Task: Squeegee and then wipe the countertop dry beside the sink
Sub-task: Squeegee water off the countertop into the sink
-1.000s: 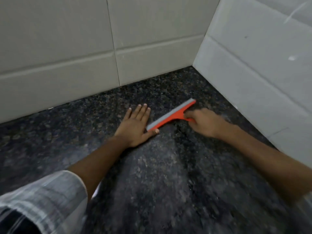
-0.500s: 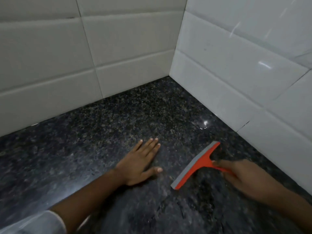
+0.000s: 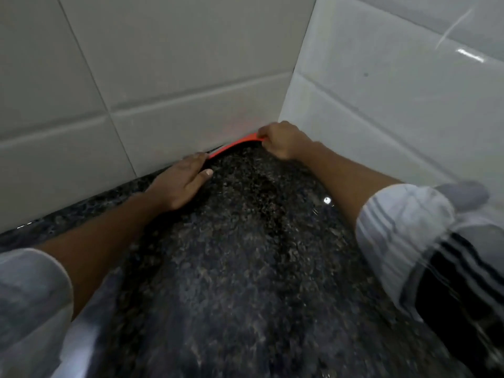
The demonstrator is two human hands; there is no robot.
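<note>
The orange squeegee lies along the back edge of the dark speckled granite countertop, its blade against the foot of the rear wall near the corner. My right hand is shut on its handle at the right end. My left hand rests flat on the countertop with fingers together, its fingertips touching the squeegee's left end. Most of the squeegee's handle is hidden in my right fist.
Pale tiled walls rise behind and to the right, meeting in a corner just above my right hand. A small bright glint sits on the counter beside my right forearm. Striped rolled sleeves cover both upper arms.
My right hand carried the squeegee from the open counter back into the rear wall corner. My left hand slid forward along with it to the wall's foot. The view tilted down.
</note>
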